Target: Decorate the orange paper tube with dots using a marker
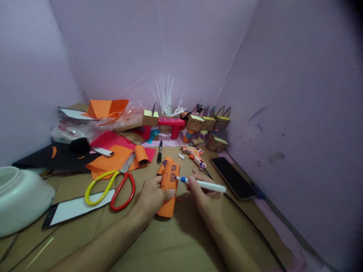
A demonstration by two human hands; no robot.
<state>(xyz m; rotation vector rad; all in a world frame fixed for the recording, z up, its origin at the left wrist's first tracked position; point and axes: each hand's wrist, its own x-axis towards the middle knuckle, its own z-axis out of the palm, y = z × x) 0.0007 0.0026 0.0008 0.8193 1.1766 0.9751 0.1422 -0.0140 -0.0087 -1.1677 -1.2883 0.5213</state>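
My left hand [153, 196] is closed around an orange paper-covered tube [168, 206], its thumb pressing across the front. Dark ovals and outlined spots are drawn on the tube. In my right hand [205, 196] is a white marker [211, 186] with a blue band, its tip at one of the dark spots. A small white cap [181, 156] lies just beyond the tube. Left of my left hand rest scissors [124, 177] with one yellow and one red handle, their blades over orange paper [109, 160]. A shorter orange roll [141, 155] lies beside the blades.
Several cardboard box heads with pointed ears [208, 122] stand at the back right. A black phone [232, 177] lies right, near a floral-patterned glue gun [195, 155] and its cable. A black marker [160, 152] lies ahead. A white pot [24, 200] stands left.
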